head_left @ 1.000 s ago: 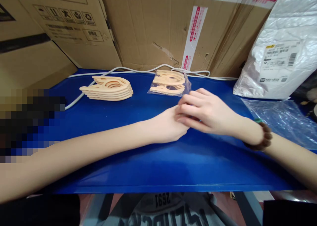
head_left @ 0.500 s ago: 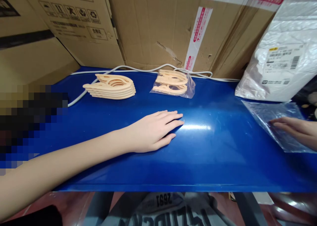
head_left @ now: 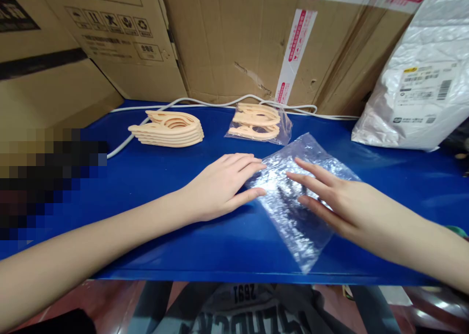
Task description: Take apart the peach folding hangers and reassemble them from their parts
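The front edge of the glossy blue desk (head_left: 220, 258) runs bodyward of the left hand (head_left: 220, 183) and right hand (head_left: 348, 202), with open room between the left and the curved, stacked cream hangers (head_left: 168, 137) beyond it. The hands are apart, fingers loose; between them, partly under their fingers, lies a crinkled clear plastic bag (head_left: 289, 221), one corner near that edge.

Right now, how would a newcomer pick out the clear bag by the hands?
Find the blue table and look around its middle. The clear plastic bag lies there, its left corner by the fingertips of the left hand, its right part under the right hand. Unlike the clear packet behind it, which holds beige pieces, it is flat, with none showing inside.
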Available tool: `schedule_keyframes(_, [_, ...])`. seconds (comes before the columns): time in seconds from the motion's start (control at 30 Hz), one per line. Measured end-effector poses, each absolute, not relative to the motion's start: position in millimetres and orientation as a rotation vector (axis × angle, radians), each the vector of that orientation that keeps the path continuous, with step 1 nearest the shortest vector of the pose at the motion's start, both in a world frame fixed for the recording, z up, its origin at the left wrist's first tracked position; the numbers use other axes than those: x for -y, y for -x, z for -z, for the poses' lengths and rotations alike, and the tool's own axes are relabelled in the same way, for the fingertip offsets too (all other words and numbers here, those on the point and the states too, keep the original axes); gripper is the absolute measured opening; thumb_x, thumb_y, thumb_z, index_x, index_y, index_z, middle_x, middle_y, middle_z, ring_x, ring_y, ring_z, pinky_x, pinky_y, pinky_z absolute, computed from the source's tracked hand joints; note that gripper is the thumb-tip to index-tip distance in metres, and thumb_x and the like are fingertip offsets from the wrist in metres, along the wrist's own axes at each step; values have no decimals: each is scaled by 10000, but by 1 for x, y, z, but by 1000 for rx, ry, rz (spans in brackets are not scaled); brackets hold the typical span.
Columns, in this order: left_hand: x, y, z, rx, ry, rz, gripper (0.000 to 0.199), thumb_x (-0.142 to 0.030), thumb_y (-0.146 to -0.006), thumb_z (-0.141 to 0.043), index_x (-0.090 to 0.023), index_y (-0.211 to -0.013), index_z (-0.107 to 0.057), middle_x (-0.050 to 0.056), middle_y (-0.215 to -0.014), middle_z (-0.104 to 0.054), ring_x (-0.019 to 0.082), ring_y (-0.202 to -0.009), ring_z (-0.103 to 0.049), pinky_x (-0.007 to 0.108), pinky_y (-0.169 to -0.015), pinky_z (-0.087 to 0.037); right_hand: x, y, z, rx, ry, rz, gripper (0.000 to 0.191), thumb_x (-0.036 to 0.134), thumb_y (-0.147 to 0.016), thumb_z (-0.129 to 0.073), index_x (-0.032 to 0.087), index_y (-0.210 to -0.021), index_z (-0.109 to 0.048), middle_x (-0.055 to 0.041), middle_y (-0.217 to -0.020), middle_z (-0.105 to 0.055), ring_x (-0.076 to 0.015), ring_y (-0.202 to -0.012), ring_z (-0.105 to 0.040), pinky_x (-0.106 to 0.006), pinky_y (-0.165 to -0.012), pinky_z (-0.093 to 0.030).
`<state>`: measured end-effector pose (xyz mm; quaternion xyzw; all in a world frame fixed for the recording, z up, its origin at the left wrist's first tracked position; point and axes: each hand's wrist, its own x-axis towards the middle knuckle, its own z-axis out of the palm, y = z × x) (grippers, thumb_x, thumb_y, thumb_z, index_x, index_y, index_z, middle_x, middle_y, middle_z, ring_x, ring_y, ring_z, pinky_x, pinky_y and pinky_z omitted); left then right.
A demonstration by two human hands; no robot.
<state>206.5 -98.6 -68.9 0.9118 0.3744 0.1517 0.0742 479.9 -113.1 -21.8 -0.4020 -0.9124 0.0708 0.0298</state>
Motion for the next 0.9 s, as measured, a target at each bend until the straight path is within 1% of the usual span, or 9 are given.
schedule_keyframes(0.07, [96,-203,69,-1177,-2730,-444,562,-554,-1029,-372,-149,-1388,-525,118,-1453,-562,267,-1386,-457,443,-1158,-361,91,-476,14,2776,1056,-374,445,511,-1005,-405,341,-1364,-605,-55,-1480,-544,-306,-1198,-643,-484,-965,-557])
schedule_keyframes(0.1, [95,-201,70,-1194,-2744,-433,571,-566,-1019,-392,-146,-1381,-531,121,-1449,-563,278,-1390,-452,451,-1164,-350,79,-478,11,2710,1012,-402,403,491,-1003,-431,341,-1318,-632,-48,-1419,-593,-290,-1219,-626,-468,-981,-540])
schedule_keyframes(0.2, [88,-193,72,-1155,-2830,-395,552,-550,-1009,-441,-152,-1380,-532,126,-1484,-524,285,-1403,-434,446,-1165,-343,44,-495,13,2563,1093,-336,347,480,-980,-486,284,-1194,-675,-70,-1160,-706,-250,-956,-696,-417,-797,-556])
schedule_keyframes(0.3, [79,-189,72,-1203,-2904,-369,519,-508,-1024,-431,-144,-1381,-532,139,-1457,-536,287,-1312,-508,433,-1072,-428,27,-517,24,2604,1184,-363,318,491,-964,-523,239,-1079,-680,-50,-929,-732,-205,-769,-679,-354,-697,-519])
schedule_keyframes(0.4, [74,-185,68,-1337,-2931,-291,556,-546,-1016,-412,-125,-1347,-563,144,-1335,-615,303,-1170,-584,449,-981,-471,27,-528,30,2724,1215,-437,333,536,-928,-565,234,-995,-686,-30,-844,-724,-185,-686,-655,-324,-651,-489])
schedule_keyframes(0.5, [73,-179,61,-1298,-2865,-187,634,-609,-1004,-380,-131,-1391,-537,141,-1397,-586,297,-1210,-577,442,-1009,-463,33,-526,28,2784,1237,-465,353,568,-898,-594,233,-950,-691,-23,-814,-716,-175,-651,-641,-304,-616,-457])
schedule_keyframes(0.67, [79,-165,53,-1235,-2735,-30,851,-735,-925,-424,-160,-1549,-356,137,-1609,-375,300,-1444,-412,438,-1172,-339,45,-513,23,2829,1194,-600,332,558,-912,-605,239,-836,-660,9,-721,-669,-144,-593,-596,-270,-572,-412])
schedule_keyframes(0.77, [81,-159,53,-1188,-2703,20,963,-768,-887,-459,-191,-1611,-194,142,-1659,-248,309,-1510,-302,440,-1201,-299,53,-506,22,2842,1128,-630,386,582,-939,-558,234,-785,-619,12,-673,-623,-147,-577,-559,-274,-570,-389])
schedule_keyframes(0.9, [80,-156,57,-1148,-2694,46,1010,-731,-904,-473,-236,-1625,33,140,-1684,-82,339,-1538,-193,474,-1204,-294,60,-501,23,2830,1146,-632,417,550,-1003,-445,227,-808,-621,-9,-716,-634,-169,-623,-569,-294,-602,-395])
